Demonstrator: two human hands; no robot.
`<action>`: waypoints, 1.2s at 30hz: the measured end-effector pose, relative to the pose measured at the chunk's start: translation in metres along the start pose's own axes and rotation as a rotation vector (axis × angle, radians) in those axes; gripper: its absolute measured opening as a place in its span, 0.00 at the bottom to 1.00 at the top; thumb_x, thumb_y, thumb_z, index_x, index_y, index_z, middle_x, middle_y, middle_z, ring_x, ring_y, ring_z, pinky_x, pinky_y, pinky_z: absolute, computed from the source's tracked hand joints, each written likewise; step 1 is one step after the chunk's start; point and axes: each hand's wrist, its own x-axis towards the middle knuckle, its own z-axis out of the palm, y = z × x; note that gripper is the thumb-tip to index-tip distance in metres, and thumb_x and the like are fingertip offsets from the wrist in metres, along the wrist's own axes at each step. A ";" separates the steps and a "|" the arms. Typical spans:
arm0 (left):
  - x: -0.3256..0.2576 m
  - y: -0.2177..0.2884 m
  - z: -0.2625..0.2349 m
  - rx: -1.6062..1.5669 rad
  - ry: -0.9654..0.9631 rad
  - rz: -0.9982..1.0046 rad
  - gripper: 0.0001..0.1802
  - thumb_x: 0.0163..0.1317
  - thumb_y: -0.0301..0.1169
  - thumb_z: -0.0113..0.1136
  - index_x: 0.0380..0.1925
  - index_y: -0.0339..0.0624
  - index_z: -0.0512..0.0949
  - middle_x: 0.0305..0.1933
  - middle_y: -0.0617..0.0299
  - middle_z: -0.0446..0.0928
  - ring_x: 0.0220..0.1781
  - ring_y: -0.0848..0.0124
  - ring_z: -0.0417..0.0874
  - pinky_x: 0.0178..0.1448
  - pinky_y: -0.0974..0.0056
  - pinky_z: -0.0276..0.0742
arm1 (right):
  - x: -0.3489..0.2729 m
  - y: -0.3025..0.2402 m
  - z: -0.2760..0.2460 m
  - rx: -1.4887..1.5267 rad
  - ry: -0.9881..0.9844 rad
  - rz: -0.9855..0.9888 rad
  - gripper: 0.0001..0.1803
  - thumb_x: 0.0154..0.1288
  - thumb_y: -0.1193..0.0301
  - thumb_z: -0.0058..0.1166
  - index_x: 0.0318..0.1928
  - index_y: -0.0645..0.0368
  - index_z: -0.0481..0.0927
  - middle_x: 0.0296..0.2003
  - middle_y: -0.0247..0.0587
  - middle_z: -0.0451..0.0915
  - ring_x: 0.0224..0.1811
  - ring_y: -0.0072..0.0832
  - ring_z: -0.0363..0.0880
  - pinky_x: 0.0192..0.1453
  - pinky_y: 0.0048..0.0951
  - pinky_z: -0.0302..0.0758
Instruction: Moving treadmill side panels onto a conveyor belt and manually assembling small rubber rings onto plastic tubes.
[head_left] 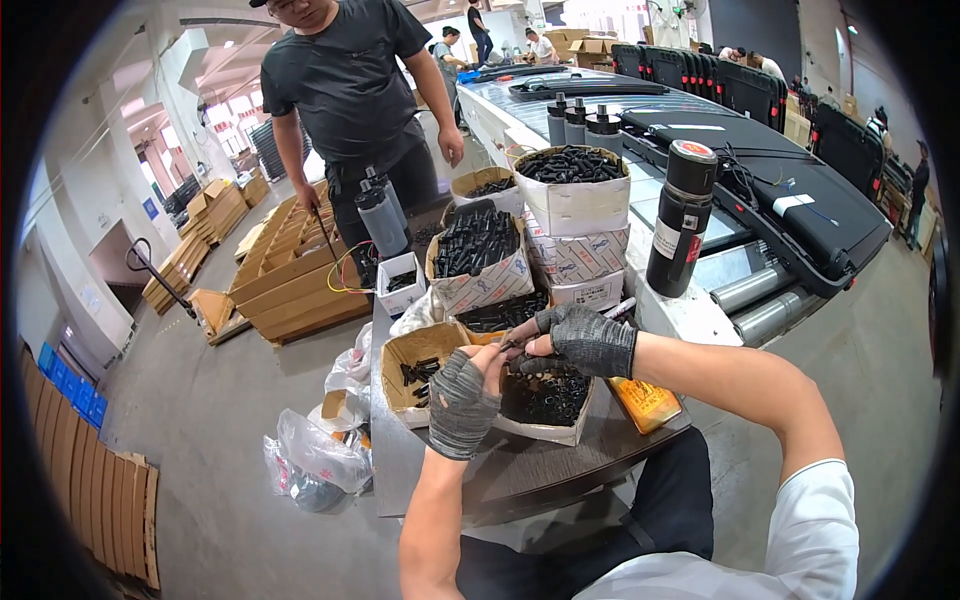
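My left hand (466, 402) and my right hand (582, 343), both in grey fingerless knit gloves, meet fingertip to fingertip above the boxes on the table. Pinched between them is a small dark part (507, 346), too small and covered to name. Below my left hand, an open carton (404, 350) holds a few short black pieces (418, 374). Under my right hand lies a box of small black ring-like parts (545, 400). Behind them stands a box heaped with black cylindrical plastic parts (478, 243).
A white tub of black parts (572, 165) sits on stacked cartons. At right are a black flask (683, 220) and a roller conveyor (755, 300) carrying black panels. An orange packet (645, 403) lies near the table edge. Plastic bags (318, 455) are at left; another person (350, 90) stands across.
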 end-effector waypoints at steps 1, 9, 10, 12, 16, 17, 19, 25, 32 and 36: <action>0.000 0.000 0.000 -0.001 0.000 0.002 0.11 0.55 0.21 0.65 0.38 0.41 0.77 0.28 0.54 0.77 0.28 0.57 0.80 0.32 0.58 0.76 | 0.000 -0.001 0.000 0.000 0.001 -0.002 0.21 0.59 0.72 0.54 0.52 0.70 0.79 0.44 0.47 0.83 0.45 0.27 0.79 0.55 0.25 0.74; -0.003 -0.005 0.001 -0.032 -0.048 0.043 0.12 0.54 0.20 0.65 0.39 0.41 0.79 0.30 0.55 0.79 0.30 0.59 0.82 0.34 0.61 0.76 | 0.007 -0.004 -0.003 -0.388 0.023 -0.085 0.20 0.58 0.72 0.54 0.51 0.67 0.80 0.40 0.44 0.84 0.44 0.27 0.80 0.54 0.26 0.73; -0.003 -0.004 0.001 -0.033 -0.046 0.041 0.12 0.54 0.20 0.65 0.39 0.41 0.79 0.30 0.55 0.79 0.30 0.59 0.82 0.34 0.61 0.76 | 0.009 -0.006 -0.003 -0.391 0.023 -0.083 0.20 0.58 0.72 0.54 0.51 0.67 0.80 0.40 0.44 0.84 0.44 0.27 0.80 0.54 0.26 0.73; -0.002 -0.002 0.000 -0.037 -0.051 0.035 0.11 0.54 0.20 0.65 0.38 0.41 0.79 0.30 0.54 0.79 0.30 0.58 0.82 0.34 0.61 0.76 | 0.011 -0.011 -0.004 -0.280 0.005 -0.094 0.19 0.58 0.73 0.54 0.50 0.67 0.81 0.40 0.43 0.84 0.43 0.26 0.79 0.54 0.26 0.73; -0.003 -0.004 0.002 -0.041 0.017 0.016 0.12 0.54 0.21 0.65 0.39 0.42 0.78 0.29 0.53 0.78 0.29 0.56 0.81 0.32 0.58 0.76 | 0.011 -0.016 0.000 -0.338 -0.047 -0.083 0.18 0.58 0.75 0.52 0.50 0.67 0.81 0.41 0.42 0.84 0.44 0.26 0.79 0.55 0.26 0.74; -0.002 -0.002 0.001 -0.033 0.014 0.008 0.11 0.54 0.21 0.65 0.39 0.42 0.78 0.29 0.53 0.78 0.29 0.56 0.81 0.32 0.58 0.76 | 0.011 -0.014 0.000 -0.298 -0.030 -0.071 0.18 0.58 0.75 0.52 0.49 0.67 0.81 0.42 0.43 0.84 0.44 0.26 0.80 0.56 0.27 0.74; -0.003 -0.001 0.002 -0.025 0.013 -0.002 0.11 0.54 0.22 0.65 0.39 0.41 0.78 0.29 0.53 0.78 0.29 0.56 0.81 0.31 0.58 0.76 | 0.010 -0.013 0.003 -0.259 -0.016 -0.057 0.18 0.58 0.76 0.52 0.49 0.67 0.81 0.42 0.44 0.84 0.45 0.27 0.80 0.56 0.27 0.74; -0.005 0.003 0.004 0.113 -0.011 0.025 0.10 0.54 0.19 0.65 0.37 0.39 0.78 0.28 0.52 0.78 0.28 0.57 0.81 0.32 0.59 0.76 | 0.010 -0.019 0.014 -0.619 0.102 -0.224 0.18 0.56 0.79 0.50 0.48 0.68 0.80 0.43 0.52 0.83 0.47 0.34 0.82 0.55 0.30 0.75; -0.006 -0.002 0.007 0.103 0.021 -0.002 0.07 0.56 0.23 0.64 0.35 0.40 0.79 0.27 0.53 0.77 0.26 0.56 0.80 0.29 0.57 0.75 | 0.006 -0.006 0.023 -0.850 0.181 -0.463 0.20 0.57 0.81 0.47 0.53 0.65 0.76 0.43 0.52 0.82 0.48 0.41 0.82 0.52 0.34 0.77; -0.006 -0.001 0.006 0.049 0.007 -0.068 0.06 0.56 0.23 0.64 0.34 0.40 0.79 0.25 0.53 0.77 0.25 0.56 0.80 0.29 0.57 0.75 | -0.009 -0.020 0.038 -1.124 0.181 -0.538 0.22 0.60 0.80 0.46 0.57 0.62 0.72 0.39 0.52 0.81 0.43 0.43 0.82 0.45 0.36 0.78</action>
